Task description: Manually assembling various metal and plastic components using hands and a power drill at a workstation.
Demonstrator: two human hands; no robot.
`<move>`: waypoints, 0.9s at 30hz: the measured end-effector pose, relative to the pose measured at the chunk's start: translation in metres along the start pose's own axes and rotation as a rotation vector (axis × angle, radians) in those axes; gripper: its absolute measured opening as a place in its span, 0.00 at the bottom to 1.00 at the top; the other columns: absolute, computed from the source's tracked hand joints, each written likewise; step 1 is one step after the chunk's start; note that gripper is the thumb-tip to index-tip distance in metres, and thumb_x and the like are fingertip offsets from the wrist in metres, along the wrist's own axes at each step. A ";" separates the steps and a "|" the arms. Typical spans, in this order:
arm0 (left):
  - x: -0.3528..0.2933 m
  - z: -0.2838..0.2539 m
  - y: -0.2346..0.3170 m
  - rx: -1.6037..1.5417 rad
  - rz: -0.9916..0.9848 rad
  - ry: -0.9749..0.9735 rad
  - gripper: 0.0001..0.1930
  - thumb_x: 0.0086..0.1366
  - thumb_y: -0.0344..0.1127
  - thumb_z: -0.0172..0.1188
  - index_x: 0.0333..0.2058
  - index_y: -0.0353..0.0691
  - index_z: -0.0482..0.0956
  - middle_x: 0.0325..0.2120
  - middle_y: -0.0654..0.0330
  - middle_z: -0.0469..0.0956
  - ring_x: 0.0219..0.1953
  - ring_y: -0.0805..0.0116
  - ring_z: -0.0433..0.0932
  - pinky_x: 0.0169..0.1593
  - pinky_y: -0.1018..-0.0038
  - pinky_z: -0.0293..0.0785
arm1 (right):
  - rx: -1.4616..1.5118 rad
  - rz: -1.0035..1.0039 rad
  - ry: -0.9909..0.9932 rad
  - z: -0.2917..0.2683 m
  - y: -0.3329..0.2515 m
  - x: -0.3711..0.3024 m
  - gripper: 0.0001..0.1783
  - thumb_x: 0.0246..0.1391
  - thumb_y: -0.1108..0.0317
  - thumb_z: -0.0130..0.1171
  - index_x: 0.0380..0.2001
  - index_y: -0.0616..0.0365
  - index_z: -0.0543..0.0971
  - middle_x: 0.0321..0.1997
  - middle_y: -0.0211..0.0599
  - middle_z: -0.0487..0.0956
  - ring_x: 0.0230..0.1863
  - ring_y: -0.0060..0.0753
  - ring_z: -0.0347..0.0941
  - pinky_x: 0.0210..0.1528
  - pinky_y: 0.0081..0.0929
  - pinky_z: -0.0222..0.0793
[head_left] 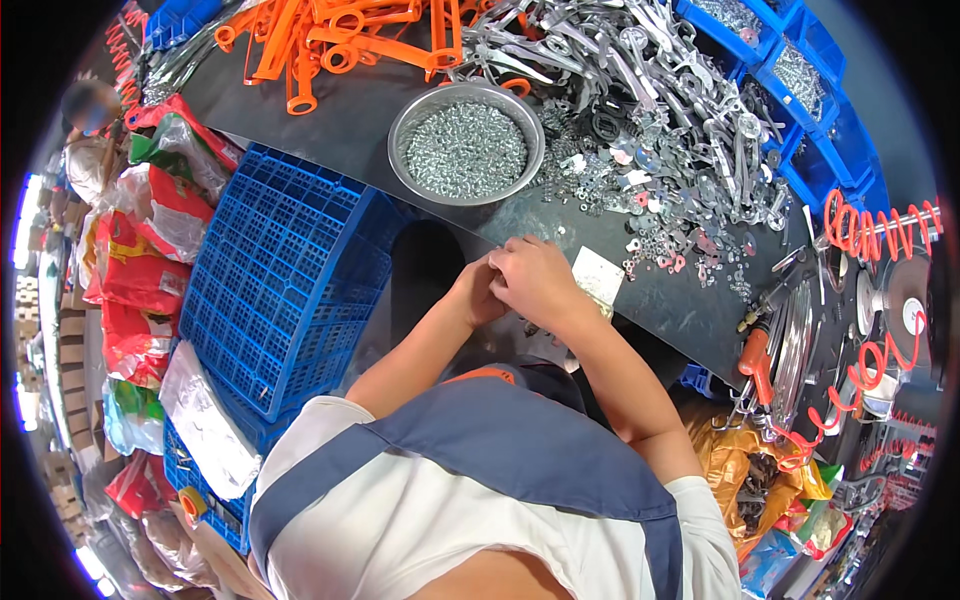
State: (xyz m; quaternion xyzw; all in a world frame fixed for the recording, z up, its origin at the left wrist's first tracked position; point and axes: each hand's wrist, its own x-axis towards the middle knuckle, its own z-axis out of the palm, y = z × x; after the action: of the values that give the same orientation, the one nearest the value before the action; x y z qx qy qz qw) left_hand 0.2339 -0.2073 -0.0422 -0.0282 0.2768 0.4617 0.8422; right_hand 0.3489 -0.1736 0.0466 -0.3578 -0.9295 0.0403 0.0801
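My left hand (pixel 481 294) and my right hand (pixel 537 276) meet at the front edge of the dark table (pixel 350 150), fingers curled in against each other. Whatever lies between the fingertips is hidden or too small to make out. Just beyond them stands a round metal bowl (pixel 397 150) full of small shiny screws (pixel 468 150). Beside my right wrist is a pale square plate (pixel 598 275). Small metal washers and flat pieces (pixel 690 225) lie scattered on the table to the right of the bowl.
Orange plastic handles (pixel 380 40) and silver metal levers (pixel 640 60) are heaped at the back. Blue bins (pixel 815 95) stand at the far right, near red coiled hoses (pixel 880 230) and an orange-handled tool (pixel 755 362). Blue crates (pixel 275 270) and red bags (pixel 150 270) crowd the left.
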 end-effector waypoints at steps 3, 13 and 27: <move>-0.009 0.012 0.003 0.044 0.021 0.117 0.18 0.72 0.40 0.37 0.44 0.30 0.69 0.39 0.50 0.75 0.41 0.58 0.77 0.45 0.66 0.77 | 0.506 0.241 0.277 -0.010 0.028 -0.009 0.13 0.42 0.66 0.66 0.31 0.61 0.78 0.32 0.43 0.77 0.31 0.41 0.76 0.32 0.32 0.71; 0.004 -0.015 -0.013 0.050 -0.054 0.016 0.12 0.70 0.33 0.42 0.39 0.29 0.70 0.36 0.49 0.74 0.34 0.64 0.76 0.38 0.72 0.78 | 0.088 0.479 0.407 0.004 0.115 -0.034 0.08 0.46 0.75 0.59 0.33 0.61 0.77 0.33 0.47 0.75 0.34 0.52 0.73 0.37 0.41 0.70; 0.000 -0.013 -0.031 0.046 -0.073 0.113 0.11 0.68 0.31 0.44 0.39 0.29 0.70 0.35 0.50 0.74 0.34 0.64 0.74 0.38 0.71 0.75 | 0.214 0.491 0.316 0.012 0.106 -0.011 0.09 0.43 0.76 0.59 0.32 0.61 0.78 0.34 0.48 0.76 0.34 0.54 0.74 0.37 0.41 0.71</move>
State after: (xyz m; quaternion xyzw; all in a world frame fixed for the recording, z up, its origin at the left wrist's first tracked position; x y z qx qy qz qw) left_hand 0.2522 -0.2291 -0.0593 -0.0451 0.3333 0.4220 0.8419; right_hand 0.4248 -0.1030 0.0192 -0.5632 -0.7817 0.0997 0.2486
